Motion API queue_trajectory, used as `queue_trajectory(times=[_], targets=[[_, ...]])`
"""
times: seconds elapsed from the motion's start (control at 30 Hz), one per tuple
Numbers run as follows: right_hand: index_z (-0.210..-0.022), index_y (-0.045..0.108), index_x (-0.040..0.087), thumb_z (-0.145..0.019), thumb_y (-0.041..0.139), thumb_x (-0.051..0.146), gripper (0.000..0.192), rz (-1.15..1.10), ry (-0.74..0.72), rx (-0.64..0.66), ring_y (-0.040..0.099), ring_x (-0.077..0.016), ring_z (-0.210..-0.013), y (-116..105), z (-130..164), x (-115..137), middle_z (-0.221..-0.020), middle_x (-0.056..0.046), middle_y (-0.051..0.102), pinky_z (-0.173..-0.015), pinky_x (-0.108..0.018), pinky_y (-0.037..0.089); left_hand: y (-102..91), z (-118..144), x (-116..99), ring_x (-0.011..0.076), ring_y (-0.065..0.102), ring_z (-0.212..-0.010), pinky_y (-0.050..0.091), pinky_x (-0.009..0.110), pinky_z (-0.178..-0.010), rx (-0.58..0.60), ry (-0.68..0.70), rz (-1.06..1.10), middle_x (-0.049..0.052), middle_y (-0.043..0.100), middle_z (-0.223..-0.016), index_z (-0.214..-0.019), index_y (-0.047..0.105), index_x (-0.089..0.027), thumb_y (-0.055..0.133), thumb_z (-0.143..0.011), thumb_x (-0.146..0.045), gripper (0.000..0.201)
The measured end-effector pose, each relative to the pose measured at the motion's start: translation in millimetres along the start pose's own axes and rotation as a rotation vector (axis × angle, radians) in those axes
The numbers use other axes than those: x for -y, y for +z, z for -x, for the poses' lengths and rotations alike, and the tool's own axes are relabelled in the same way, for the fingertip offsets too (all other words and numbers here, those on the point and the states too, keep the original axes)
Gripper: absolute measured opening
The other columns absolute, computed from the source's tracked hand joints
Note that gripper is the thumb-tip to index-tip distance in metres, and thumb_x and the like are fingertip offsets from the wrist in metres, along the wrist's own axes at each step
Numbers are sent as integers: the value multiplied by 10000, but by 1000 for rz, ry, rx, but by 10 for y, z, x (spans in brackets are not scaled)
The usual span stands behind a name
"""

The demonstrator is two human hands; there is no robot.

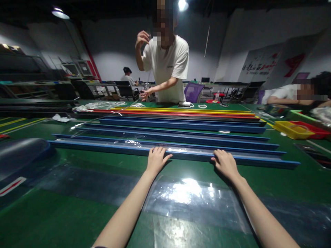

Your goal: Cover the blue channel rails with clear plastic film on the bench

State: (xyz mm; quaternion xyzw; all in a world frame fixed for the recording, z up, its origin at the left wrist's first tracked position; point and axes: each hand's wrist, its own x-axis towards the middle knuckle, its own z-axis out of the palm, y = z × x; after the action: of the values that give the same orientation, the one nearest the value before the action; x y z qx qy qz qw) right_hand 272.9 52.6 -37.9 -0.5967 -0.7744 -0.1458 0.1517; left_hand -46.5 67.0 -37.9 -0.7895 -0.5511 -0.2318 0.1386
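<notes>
A long blue plastic channel [188,155] with a clear film strip along its inside lies crosswise in front of me. My left hand [156,161] hooks its fingers over the near wall, left of the middle; the thumb points right along that wall. Further right, my right hand [225,164] grips the same wall with curled fingers, its thumb on the near side. Beyond it lie more blue channels [186,136], roughly parallel. Between my forearms, a clear plastic sheet [196,199] spreads on the green table [103,213] and reflects the lamps.
Red bars [176,114] and yellow bars [181,109] lie further back. A yellow tray [293,129] and a red tray [314,131] stand at right. At left is rolled clear film [23,155]. Across the table stands a person in a white shirt [168,65]; another person [281,94] leans at right.
</notes>
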Motion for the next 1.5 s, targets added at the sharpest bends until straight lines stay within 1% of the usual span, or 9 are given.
queue_trajectory(times=[0.2, 0.37, 0.6, 0.73, 0.83, 1.0, 1.17, 1.33, 1.5], targets=[[-793, 498, 185, -833, 419, 258, 115, 17, 17, -38, 467, -185, -790, 67, 13, 4, -817, -44, 571, -668, -296, 240, 25, -17, -4, 215, 516, -887, 306, 346, -813, -5, 9, -45, 61, 626, -901, -917, 582, -189, 387, -865, -499, 370], [-778, 493, 185, -820, 437, 251, 96, 15, 26, -59, 459, -181, -778, 68, 17, 14, -802, -42, 566, -666, -293, 232, 28, -36, -12, 206, 521, -851, 303, 335, -778, -5, 0, -70, 49, 629, -848, -870, 581, -187, 396, -865, -492, 357], [-767, 486, 187, -818, 440, 242, 89, 1, 22, -65, 459, -181, -775, 60, 17, 13, -798, -42, 568, -658, -291, 228, -33, -94, 23, 210, 555, -857, 307, 326, -737, 85, -1, -44, 45, 656, -859, -862, 606, -183, 417, -853, -510, 378], [-769, 484, 186, -820, 443, 247, 90, 0, 16, -64, 458, -179, -777, 64, 28, 8, -800, -40, 570, -658, -288, 227, -68, -141, 74, 218, 581, -880, 325, 326, -753, 160, -32, 0, 53, 669, -894, -886, 631, -176, 446, -821, -553, 424], [-767, 482, 187, -822, 441, 249, 92, -2, 13, -66, 458, -178, -777, 60, 37, 9, -799, -39, 572, -657, -287, 227, -74, -163, 99, 223, 588, -891, 340, 328, -775, 183, -45, 2, 62, 662, -918, -919, 640, -175, 455, -803, -578, 458], [-767, 483, 186, -825, 439, 252, 98, -6, 25, -63, 459, -179, -783, 47, 41, 21, -802, -38, 571, -666, -287, 232, -71, -153, 112, 227, 584, -882, 366, 319, -757, 155, -39, -53, 72, 641, -927, -948, 634, -163, 440, -790, -607, 510], [-768, 488, 187, -831, 431, 262, 113, 1, 29, -53, 463, -181, -785, 26, 41, 27, -804, -38, 568, -672, -287, 240, -75, -107, 171, 224, 571, -897, 367, 316, -749, 106, 3, -87, 69, 634, -940, -936, 629, -179, 416, -799, -612, 502], [-766, 490, 189, -830, 429, 250, 107, 6, 12, -51, 468, -182, -787, 1, 59, 23, -800, -45, 567, -680, -287, 254, -71, -82, 248, 221, 572, -904, 365, 316, -756, 75, 18, -66, 59, 645, -953, -989, 619, -193, 435, -787, -616, 503], [-764, 490, 188, -834, 414, 242, 116, -13, 9, -55, 471, -183, -782, 2, 79, 27, -795, -48, 566, -678, -289, 261, -63, -72, 283, 220, 585, -885, 366, 313, -759, 78, 21, -4, 58, 664, -921, -947, 640, -202, 460, -778, -609, 476]])
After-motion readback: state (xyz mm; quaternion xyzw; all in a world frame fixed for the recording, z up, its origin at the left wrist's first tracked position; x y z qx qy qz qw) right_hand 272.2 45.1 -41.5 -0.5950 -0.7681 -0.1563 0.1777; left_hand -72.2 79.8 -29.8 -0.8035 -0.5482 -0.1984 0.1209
